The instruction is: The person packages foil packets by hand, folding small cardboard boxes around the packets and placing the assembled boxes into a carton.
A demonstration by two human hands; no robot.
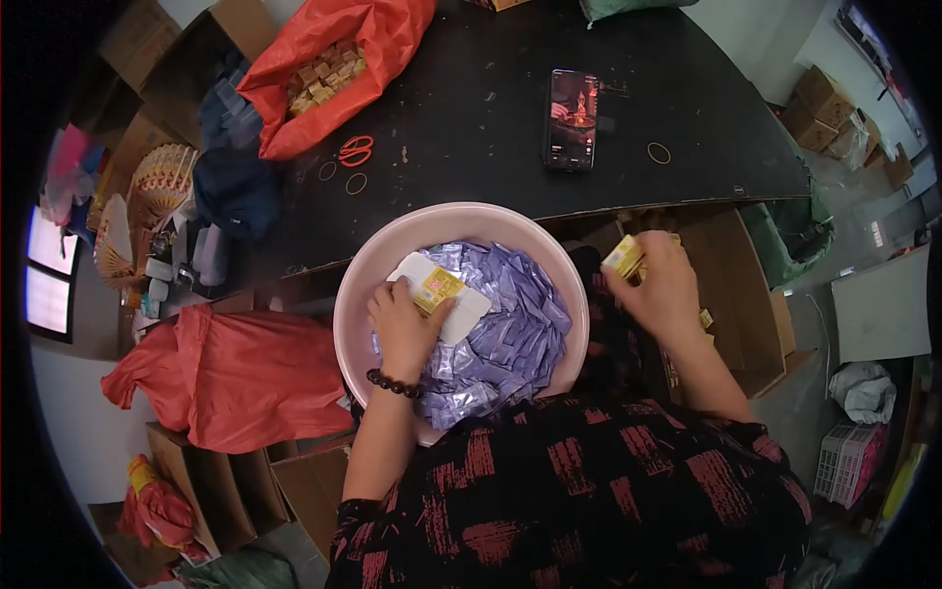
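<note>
A pink basin full of purple foil sachets stands in front of me at the table's edge. Over the sachets, my left hand grips a flattened yellow-and-white carton, with thumb and fingers on its near side. To the right of the basin, my right hand is closed around a small yellow box between thumb and fingers. It hangs over an open cardboard box, where a few more yellow bits show beside the wrist. My hand hides part of what it holds.
On the black table lie a phone with a lit screen, red-handled scissors and several rubber bands. An open red bag holds many small boxes. Another red bag sits left of the basin.
</note>
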